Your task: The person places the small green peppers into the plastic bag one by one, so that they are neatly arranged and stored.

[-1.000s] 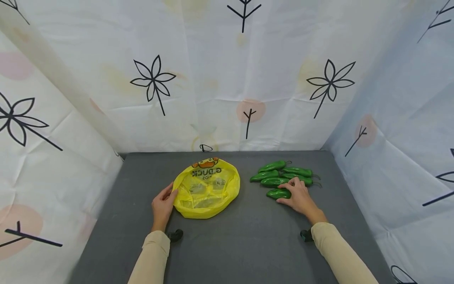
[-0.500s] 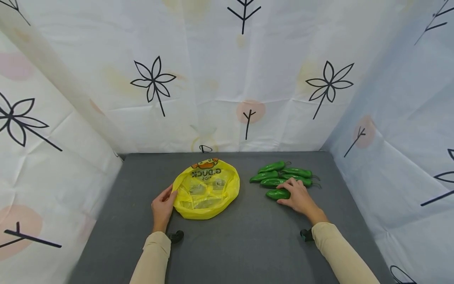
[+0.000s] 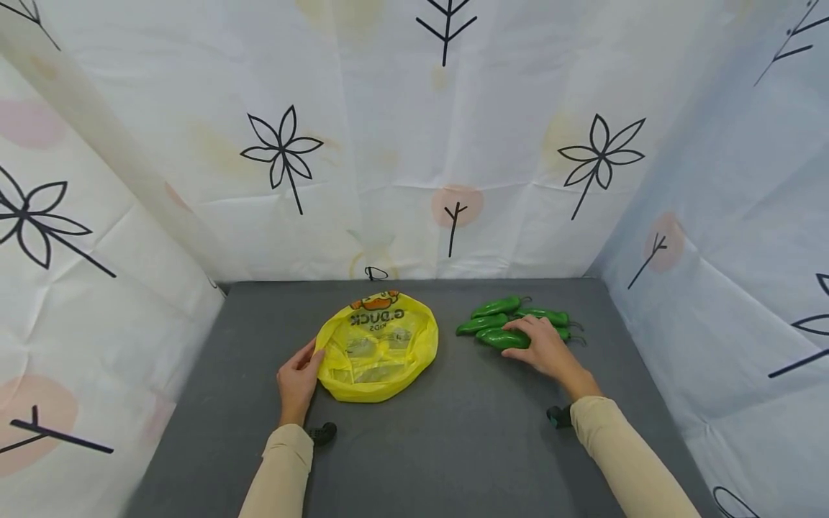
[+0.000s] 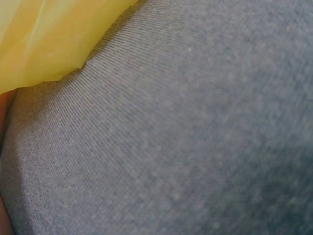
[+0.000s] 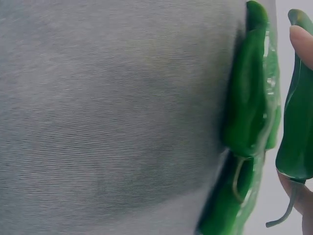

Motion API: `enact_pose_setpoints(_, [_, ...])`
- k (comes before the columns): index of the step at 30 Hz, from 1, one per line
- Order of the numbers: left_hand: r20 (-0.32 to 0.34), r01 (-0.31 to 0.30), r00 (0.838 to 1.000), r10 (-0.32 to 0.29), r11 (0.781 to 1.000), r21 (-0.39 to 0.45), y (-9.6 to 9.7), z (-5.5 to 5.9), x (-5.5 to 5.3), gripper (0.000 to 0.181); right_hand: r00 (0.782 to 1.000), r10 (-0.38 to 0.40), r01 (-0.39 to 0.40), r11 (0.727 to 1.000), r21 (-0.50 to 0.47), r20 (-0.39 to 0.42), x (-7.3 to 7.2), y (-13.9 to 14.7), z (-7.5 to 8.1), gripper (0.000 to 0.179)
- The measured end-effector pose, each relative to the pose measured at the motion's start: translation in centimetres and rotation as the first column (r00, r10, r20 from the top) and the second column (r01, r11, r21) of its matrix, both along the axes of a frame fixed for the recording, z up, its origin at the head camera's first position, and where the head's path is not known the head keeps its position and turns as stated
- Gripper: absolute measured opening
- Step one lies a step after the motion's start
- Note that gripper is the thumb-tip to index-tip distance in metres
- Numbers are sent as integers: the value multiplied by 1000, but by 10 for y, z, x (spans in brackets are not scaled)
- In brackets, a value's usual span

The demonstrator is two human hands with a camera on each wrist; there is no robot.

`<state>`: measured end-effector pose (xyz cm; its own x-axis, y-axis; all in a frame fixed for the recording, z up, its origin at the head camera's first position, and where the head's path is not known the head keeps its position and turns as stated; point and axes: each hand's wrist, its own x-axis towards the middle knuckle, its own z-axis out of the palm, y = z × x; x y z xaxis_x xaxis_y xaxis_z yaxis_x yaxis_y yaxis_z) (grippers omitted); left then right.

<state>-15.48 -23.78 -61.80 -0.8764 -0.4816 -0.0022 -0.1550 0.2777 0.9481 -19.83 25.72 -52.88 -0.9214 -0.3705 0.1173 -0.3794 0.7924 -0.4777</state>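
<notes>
A yellow plastic bag lies opened out on the grey table, with a duck print and mirrored lettering. My left hand pinches its left rim; part of the bag also shows in the left wrist view, where the hand is almost out of frame. My right hand grips a green chili pepper between thumb and fingers, its curved stem hanging free in the right wrist view. In the head view this pepper overlaps the pile behind it. Several more green chili peppers lie together at the back right, partly hidden by the hand.
The grey cloth-covered table ends at a white patterned curtain behind, with more curtain at both sides. A gap of bare table separates the bag from the peppers. Dark wrist cameras sit at both cuffs.
My right hand has lifted the nearest pepper off the table and moved it slightly away from me, up toward the pile. The left hand stays at the bag's rim.
</notes>
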Motion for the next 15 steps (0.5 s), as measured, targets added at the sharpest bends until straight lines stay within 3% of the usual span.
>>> enact_pose_setpoints(7, [0, -3, 1000, 3, 1000, -17, -1, -4, -1, 50, 999, 27, -27, 1000, -13, 35, -8, -5, 14, 51])
enact_pose_setpoints(15, [-20, -2, 1000, 2, 1000, -11, 0, -1, 1, 46, 1000, 21, -21, 1000, -10, 8, -19, -17, 27, 54])
